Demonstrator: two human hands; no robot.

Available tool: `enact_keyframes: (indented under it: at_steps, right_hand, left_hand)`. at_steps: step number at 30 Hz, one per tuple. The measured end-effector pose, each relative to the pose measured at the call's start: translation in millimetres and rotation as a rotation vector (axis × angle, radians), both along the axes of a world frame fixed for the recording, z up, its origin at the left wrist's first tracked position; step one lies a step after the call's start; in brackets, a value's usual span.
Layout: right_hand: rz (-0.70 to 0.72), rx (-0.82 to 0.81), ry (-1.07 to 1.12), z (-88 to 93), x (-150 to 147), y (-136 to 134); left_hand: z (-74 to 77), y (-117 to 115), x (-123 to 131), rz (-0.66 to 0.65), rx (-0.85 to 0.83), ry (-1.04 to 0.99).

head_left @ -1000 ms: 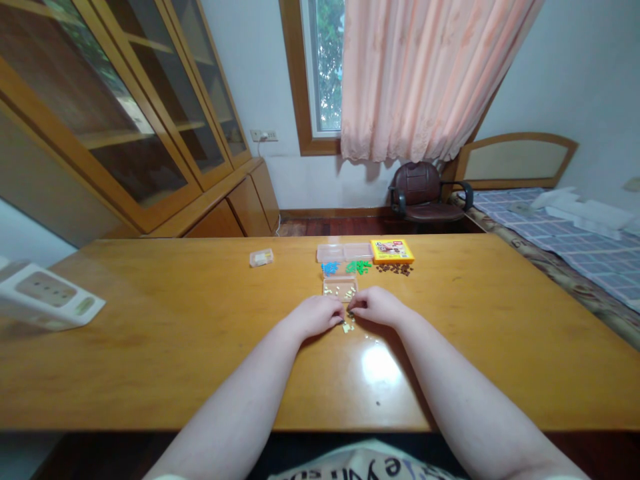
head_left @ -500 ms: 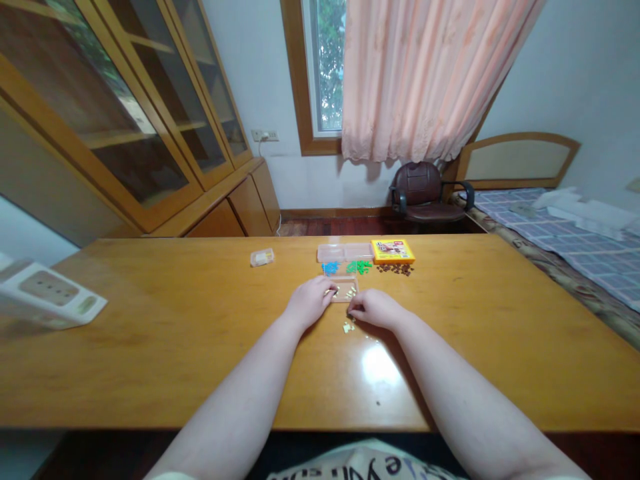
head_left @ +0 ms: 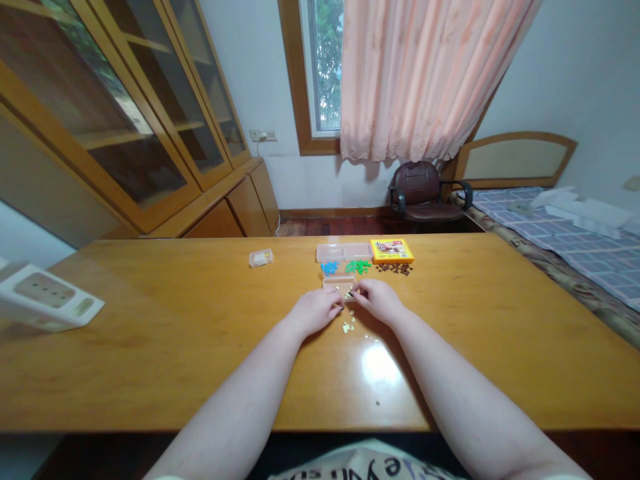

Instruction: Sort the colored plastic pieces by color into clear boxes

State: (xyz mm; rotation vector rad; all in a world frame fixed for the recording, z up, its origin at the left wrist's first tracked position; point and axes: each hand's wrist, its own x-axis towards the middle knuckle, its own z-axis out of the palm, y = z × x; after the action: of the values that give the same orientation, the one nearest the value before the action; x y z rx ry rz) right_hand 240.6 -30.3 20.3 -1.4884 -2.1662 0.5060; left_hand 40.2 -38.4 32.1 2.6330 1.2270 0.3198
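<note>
A clear shallow plastic tray (head_left: 330,283) lies on the table in front of me, with a few pale yellow small pieces inside. At its near left edge is my left hand (head_left: 320,310), fingertips bent together and pointing down by the table; anything in them is too small to make out. My right hand (head_left: 376,296) reaches over the tray's right side, thumb and finger pinched, their contents hidden. Between the forearms, loose pale yellow pieces (head_left: 347,327) lie on the tabletop. Behind the tray are piles of small blue pieces (head_left: 329,267) and green pieces (head_left: 362,267).
Farther back on the table (head_left: 175,360) are a clear lidded box (head_left: 330,253), a yellow picture box (head_left: 393,251) and brown pieces (head_left: 396,269). A small clear case (head_left: 261,258) sits to the left. A white power strip-like object (head_left: 50,297) stands at the far left.
My left hand has moved from over the tray toward me, to its near edge. My right hand has moved away from me, from the table in front to over the tray.
</note>
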Motion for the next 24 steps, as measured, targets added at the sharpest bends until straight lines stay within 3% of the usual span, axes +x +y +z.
enact_keyframes:
  at_steps: [4,11,15,24]
  right_hand:
    - [-0.056,-0.034,0.034,-0.1,3.3,2.3]
    - [0.163,-0.200,-0.018,5.2,9.6,-1.6]
    - [0.213,-0.245,-0.035,6.2,9.2,-2.9]
    - [0.217,-0.157,-0.157,2.2,6.0,-2.9]
  left_hand:
    - [2.8,-1.8,0.1,-0.067,-0.050,0.023]
    - [3.2,-1.3,-1.7,-0.215,-0.150,0.008]
    - [1.7,-0.5,-0.8,-0.219,-0.177,0.032]
    - [3.9,-1.4,0.7,-0.148,-0.181,0.058]
